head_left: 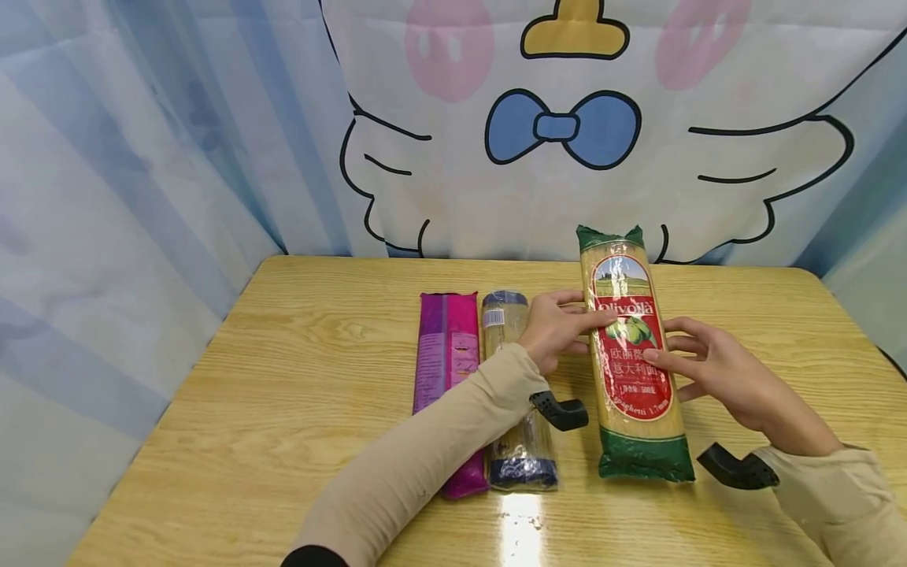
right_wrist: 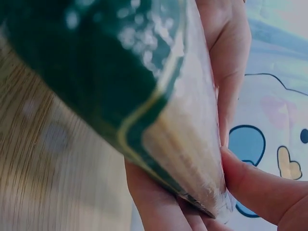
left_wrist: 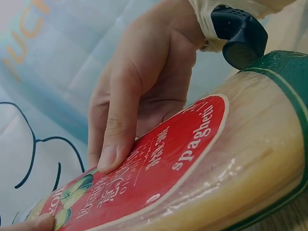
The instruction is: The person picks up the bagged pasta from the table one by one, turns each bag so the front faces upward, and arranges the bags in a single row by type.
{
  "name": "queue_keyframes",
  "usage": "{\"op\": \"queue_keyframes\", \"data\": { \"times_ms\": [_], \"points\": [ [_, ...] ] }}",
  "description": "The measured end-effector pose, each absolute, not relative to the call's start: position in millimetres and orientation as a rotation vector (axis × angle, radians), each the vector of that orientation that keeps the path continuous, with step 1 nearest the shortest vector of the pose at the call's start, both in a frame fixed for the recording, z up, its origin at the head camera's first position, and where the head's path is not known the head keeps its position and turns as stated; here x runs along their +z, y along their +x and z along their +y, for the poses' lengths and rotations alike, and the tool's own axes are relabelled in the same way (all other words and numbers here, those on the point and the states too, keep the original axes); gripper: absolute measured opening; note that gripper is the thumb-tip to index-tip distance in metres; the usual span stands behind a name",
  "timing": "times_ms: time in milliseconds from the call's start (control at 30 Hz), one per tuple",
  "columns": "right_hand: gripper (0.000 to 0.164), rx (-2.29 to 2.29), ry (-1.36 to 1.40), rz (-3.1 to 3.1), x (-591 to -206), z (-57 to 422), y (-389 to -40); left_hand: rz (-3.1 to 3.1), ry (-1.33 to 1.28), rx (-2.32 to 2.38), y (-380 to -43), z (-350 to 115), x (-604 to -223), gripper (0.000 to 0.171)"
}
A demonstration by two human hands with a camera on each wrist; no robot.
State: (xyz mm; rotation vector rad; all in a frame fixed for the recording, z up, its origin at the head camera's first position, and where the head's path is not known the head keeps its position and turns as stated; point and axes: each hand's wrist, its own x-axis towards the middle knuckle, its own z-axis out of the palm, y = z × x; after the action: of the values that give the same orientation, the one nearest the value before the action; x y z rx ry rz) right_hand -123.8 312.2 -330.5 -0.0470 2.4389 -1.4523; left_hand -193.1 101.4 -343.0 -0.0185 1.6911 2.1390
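A long packet of spaghetti (head_left: 623, 370) is held by both hands over the right half of a wooden tabletop (head_left: 312, 370). Its red oval label (head_left: 634, 386) reads "Olivoilà", partly covered by a fingertip, with the Chinese characters 意大利面 below, then small print including 500克, and "spaghetti 1.7mm" along the lower curve. A farm landscape and green olives are pictured on it.

The label faces up and reads upright from the person's side. The packet's long axis runs away from the person, its top tipped slightly left; one green end points toward the curtain (head_left: 567, 213), the other toward the person. In the head view, the top overlaps the curtain past the table's far edge. The near end seems raised, though I cannot tell for certain whether it touches the table.

The left hand (head_left: 560, 327) grips the packet's left edge, thumb across the front. The right hand (head_left: 723, 370) holds the right edge, thumb on the label.

To the left lie two packets side by side, roughly parallel to it: a clear one with blue ends (head_left: 520, 445) and a white barcode, and a purple-pink one (head_left: 432, 362) with print too small to read. The left forearm crosses above both. Wood stretches widely from the purple-pink one to the table's left edge; a narrower stretch lies beyond the right hand.
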Motion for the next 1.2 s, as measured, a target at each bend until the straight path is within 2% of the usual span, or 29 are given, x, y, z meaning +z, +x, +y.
{"op": "queue_keyframes", "data": {
  "times_ms": [367, 767, 1200],
  "points": [
    [0.072, -1.426, -0.007, 2.433, -333, 322, -126, 1.702, -0.089, 2.142, -194, 117, -344, 0.036],
    [0.073, -1.414, 0.008, 2.428, -339, 332, -128, 1.729, -0.172, 2.141, -193, 131, -346, 0.042],
    [0.072, -1.410, 0.014, 2.416, -347, 339, -132, 1.774, -0.247, 2.094, -196, 140, -350, 0.036]
  ]
}}
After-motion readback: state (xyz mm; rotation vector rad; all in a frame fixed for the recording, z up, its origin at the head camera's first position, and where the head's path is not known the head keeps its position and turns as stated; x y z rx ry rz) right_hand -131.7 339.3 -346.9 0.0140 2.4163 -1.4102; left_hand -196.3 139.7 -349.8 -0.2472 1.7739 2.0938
